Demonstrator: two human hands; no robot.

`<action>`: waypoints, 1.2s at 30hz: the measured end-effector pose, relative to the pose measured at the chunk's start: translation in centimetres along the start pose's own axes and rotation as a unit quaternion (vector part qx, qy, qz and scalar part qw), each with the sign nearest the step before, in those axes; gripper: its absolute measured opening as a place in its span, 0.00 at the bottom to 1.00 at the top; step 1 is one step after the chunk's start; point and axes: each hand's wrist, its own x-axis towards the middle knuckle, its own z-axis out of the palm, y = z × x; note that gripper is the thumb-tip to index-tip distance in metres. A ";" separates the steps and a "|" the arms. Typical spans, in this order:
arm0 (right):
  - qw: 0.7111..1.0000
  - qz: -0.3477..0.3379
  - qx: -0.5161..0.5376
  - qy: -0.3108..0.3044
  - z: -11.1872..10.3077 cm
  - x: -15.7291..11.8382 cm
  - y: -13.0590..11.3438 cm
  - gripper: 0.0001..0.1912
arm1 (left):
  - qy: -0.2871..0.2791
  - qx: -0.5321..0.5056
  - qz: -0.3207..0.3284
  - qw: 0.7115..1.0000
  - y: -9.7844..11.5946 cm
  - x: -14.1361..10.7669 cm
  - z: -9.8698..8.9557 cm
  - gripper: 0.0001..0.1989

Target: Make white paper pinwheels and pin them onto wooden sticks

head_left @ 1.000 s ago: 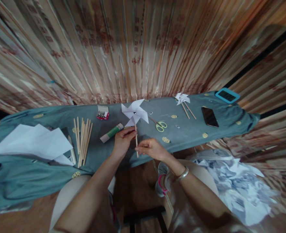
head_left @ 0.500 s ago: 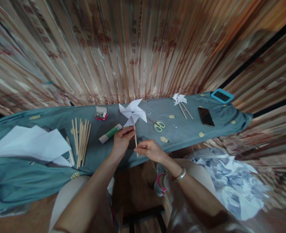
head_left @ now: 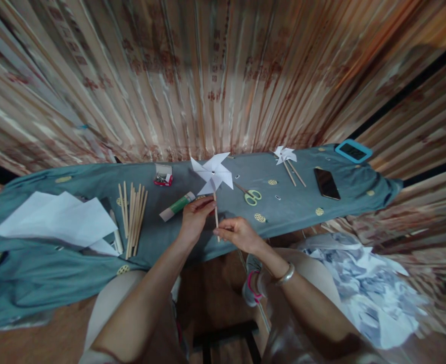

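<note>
A white paper pinwheel (head_left: 213,173) with a metal pin at its centre stands on a thin wooden stick (head_left: 217,220) above the cloth. My left hand (head_left: 197,216) pinches the stick just below the paper blades. Lower down, the fingers of my right hand (head_left: 238,233) are closed on the same stick near its bottom end. A green and white glue stick (head_left: 177,206) lies left of my left hand. Green-handled scissors (head_left: 252,197) rest to the right of the pinwheel, their blades pointing toward it.
On the cloth-covered table (head_left: 291,212) lie wooden sticks (head_left: 134,220), white paper (head_left: 56,220), a red box (head_left: 163,176), smaller pinwheels (head_left: 284,155), a black phone (head_left: 327,183) and a blue-framed device (head_left: 353,150). Paper scraps (head_left: 366,288) fill a bag at lower right.
The whole view has shifted slightly, so the table things appear further right. The pinwheel's blades have turned a little. Both hands keep their hold on the stick.
</note>
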 end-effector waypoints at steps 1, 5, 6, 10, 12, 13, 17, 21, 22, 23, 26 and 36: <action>1.000 -0.003 -0.009 0.003 -0.1 0.0 0.0 0.20 | -0.003 -0.004 -0.003 1.000 0.0 0.0 0.0 0.17; 0.999 -0.009 -0.050 0.018 -0.7 0.0 0.1 0.20 | -0.013 -0.009 -0.010 1.000 0.2 -0.1 0.0 0.18; 0.998 -0.013 -0.060 0.024 -0.9 0.0 0.1 0.20 | -0.014 -0.007 -0.010 1.000 0.2 -0.2 0.0 0.18; 0.994 -0.034 -0.093 0.055 -1.5 0.1 -0.6 0.19 | -0.019 -0.009 -0.008 1.000 0.3 -0.3 -0.1 0.18; 0.990 -0.039 -0.109 0.076 -2.0 0.1 -1.2 0.18 | -0.021 -0.005 -0.008 1.000 0.4 -0.4 -0.1 0.18; 0.988 -0.041 -0.119 0.086 -2.3 0.1 -1.5 0.18 | -0.022 -0.003 -0.008 1.000 0.4 -0.4 -0.1 0.18; 0.977 -0.040 -0.166 0.128 -4.5 -0.2 -2.6 0.17 | -0.023 -0.003 -0.006 1.000 0.4 -0.4 -0.1 0.16; 0.949 -0.017 -0.273 0.158 -7.6 -1.0 -2.3 0.19 | -0.026 -0.010 -0.006 1.000 0.3 -0.4 -0.1 0.17; 0.939 0.003 -0.305 0.160 -8.4 -1.2 -2.1 0.18 | -0.028 -0.012 -0.006 1.000 0.3 -0.4 -0.1 0.17; 0.925 0.031 -0.343 0.159 -9.3 -1.3 -1.7 0.18 | -0.030 -0.012 -0.005 0.999 0.2 -0.4 -0.1 0.17; 0.855 0.147 -0.479 0.132 -11.9 -1.3 -0.5 0.17 | -0.034 -0.005 -0.002 0.999 0.2 -0.5 -0.1 0.17; 0.737 0.312 -0.576 0.166 -20.0 1.8 3.3 0.18 | -0.036 0.008 -0.010 0.999 -0.4 -0.5 0.1 0.13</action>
